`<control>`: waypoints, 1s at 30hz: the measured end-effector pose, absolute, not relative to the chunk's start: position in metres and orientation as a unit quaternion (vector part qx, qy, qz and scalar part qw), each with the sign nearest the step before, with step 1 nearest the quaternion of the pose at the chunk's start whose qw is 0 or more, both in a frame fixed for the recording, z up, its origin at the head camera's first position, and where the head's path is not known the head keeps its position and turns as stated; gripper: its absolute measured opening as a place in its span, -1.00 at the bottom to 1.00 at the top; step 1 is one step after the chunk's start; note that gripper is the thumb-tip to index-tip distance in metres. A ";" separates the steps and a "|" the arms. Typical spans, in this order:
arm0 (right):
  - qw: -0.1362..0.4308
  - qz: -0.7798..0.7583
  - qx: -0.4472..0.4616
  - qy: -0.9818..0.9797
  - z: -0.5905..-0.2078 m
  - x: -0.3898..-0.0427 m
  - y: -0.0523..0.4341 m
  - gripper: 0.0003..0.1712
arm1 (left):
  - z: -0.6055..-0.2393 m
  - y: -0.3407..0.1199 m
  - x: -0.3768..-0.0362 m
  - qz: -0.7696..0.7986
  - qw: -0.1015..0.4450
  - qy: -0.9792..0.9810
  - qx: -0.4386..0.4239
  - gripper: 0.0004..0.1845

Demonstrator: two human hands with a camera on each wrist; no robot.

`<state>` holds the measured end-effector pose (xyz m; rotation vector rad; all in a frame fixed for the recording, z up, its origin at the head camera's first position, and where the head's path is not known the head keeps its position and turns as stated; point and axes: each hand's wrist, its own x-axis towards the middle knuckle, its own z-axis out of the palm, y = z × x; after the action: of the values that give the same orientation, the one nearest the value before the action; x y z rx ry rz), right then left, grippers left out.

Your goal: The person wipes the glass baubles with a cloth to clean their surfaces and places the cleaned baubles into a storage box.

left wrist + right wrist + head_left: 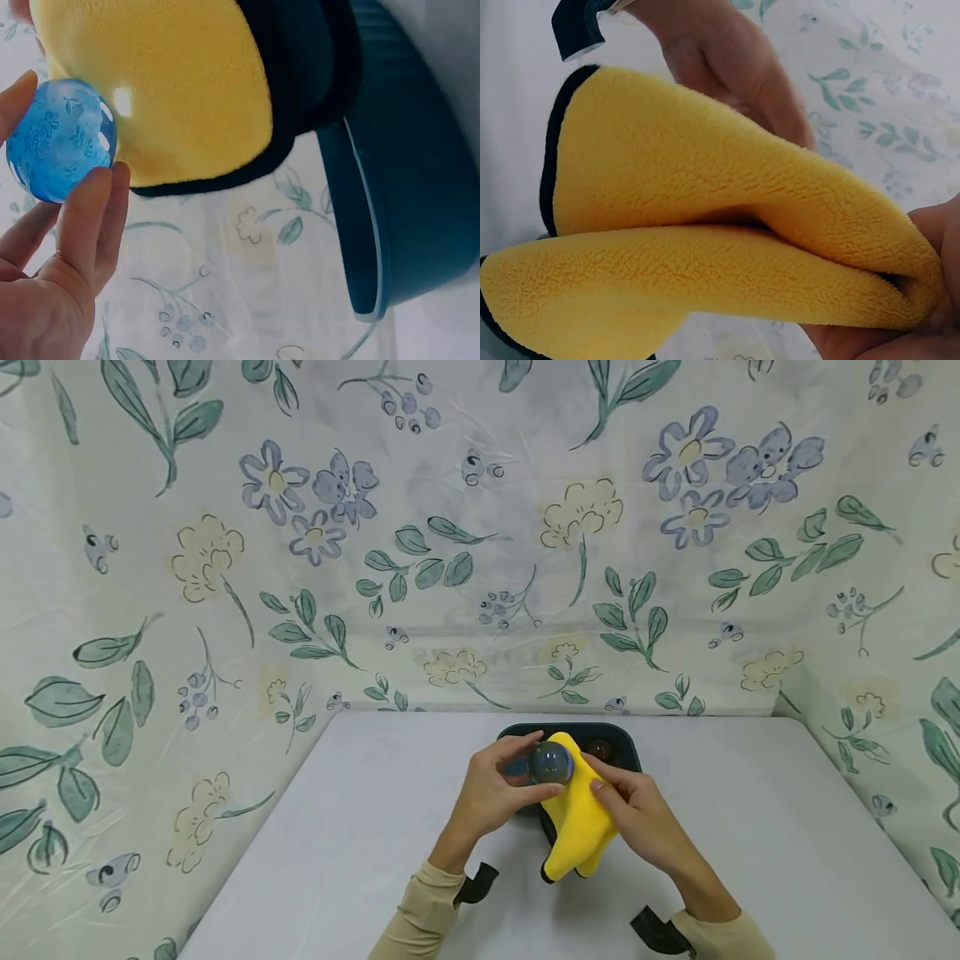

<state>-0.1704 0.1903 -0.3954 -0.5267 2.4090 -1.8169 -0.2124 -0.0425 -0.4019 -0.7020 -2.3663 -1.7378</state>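
Here we are mid-wipe: the left hand (491, 793) pinches a blue glass ball (551, 763) between thumb and fingertips, holding it up just above the near edge of a dark teal tray (622, 739), and the right hand (637, 810) grips a yellow cloth (577, 827) and presses its top against the ball's right side. From the left wrist the ball (61, 140) shows translucent blue with a faint pattern and a bright highlight, the fingers (94, 217) curled round its lower side, and the cloth (165, 90) touching it, black trim along its edge. From the right wrist the cloth (705, 247) is folded double, its fold clamped in the fingers (930, 262) at the right edge of that view, with the other hand behind it. So both hands are closed on something, one on the ball, one on the cloth, and they meet right over the tray. How far along? I'd judge the polishing of this ball is under way rather than finished, since cloth and ball are in contact and the ball is not set down; whether it is clean yet I cannot tell. In the tray behind the hands sits one reddish-brown ball (598, 748), apparently waiting or already done, that I can't say. The count: two balls in sight, one blue in hand and one reddish in the tray, one cloth, one tray, all on a white table (360, 827); more may be hidden behind the hands.
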 end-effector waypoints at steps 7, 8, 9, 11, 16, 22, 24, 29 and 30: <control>0.035 -0.584 -0.173 0.793 -0.391 -0.165 0.187 -0.47 | -0.403 -0.046 -0.215 -0.560 0.073 -0.797 -0.214 -0.36; 0.034 -0.583 -0.170 0.794 -0.390 -0.164 0.186 -0.47 | -0.403 -0.046 -0.215 -0.558 0.075 -0.798 -0.213 -0.37; 0.033 -0.581 -0.166 0.796 -0.390 -0.164 0.185 -0.47 | -0.403 -0.047 -0.215 -0.557 0.076 -0.800 -0.212 -0.38; 0.028 -0.576 -0.162 0.801 -0.389 -0.162 0.183 -0.48 | -0.403 -0.047 -0.215 -0.558 0.073 -0.800 -0.209 -0.40; 0.010 -0.562 -0.171 0.809 -0.388 -0.159 0.179 -0.48 | -0.403 -0.047 -0.215 -0.556 0.058 -0.806 -0.195 -0.37; -0.019 -0.545 -0.193 0.815 -0.388 -0.155 0.177 -0.48 | -0.405 -0.046 -0.214 -0.542 0.057 -0.816 -0.195 -0.38; -0.029 -0.539 -0.200 0.818 -0.388 -0.155 0.177 -0.49 | -0.404 -0.045 -0.214 -0.538 0.057 -0.818 -0.197 -0.39; -0.060 -0.518 -0.221 0.824 -0.390 -0.155 0.177 -0.49 | -0.403 -0.045 -0.211 -0.527 0.047 -0.823 -0.207 -0.38; -0.067 -0.514 -0.224 0.826 -0.390 -0.156 0.177 -0.49 | -0.403 -0.044 -0.211 -0.525 0.044 -0.823 -0.210 -0.38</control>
<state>-0.1558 0.1772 -0.3897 -0.7361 2.7101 -1.6860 -0.2114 -0.0444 -0.4034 -0.6430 -2.5168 -1.6049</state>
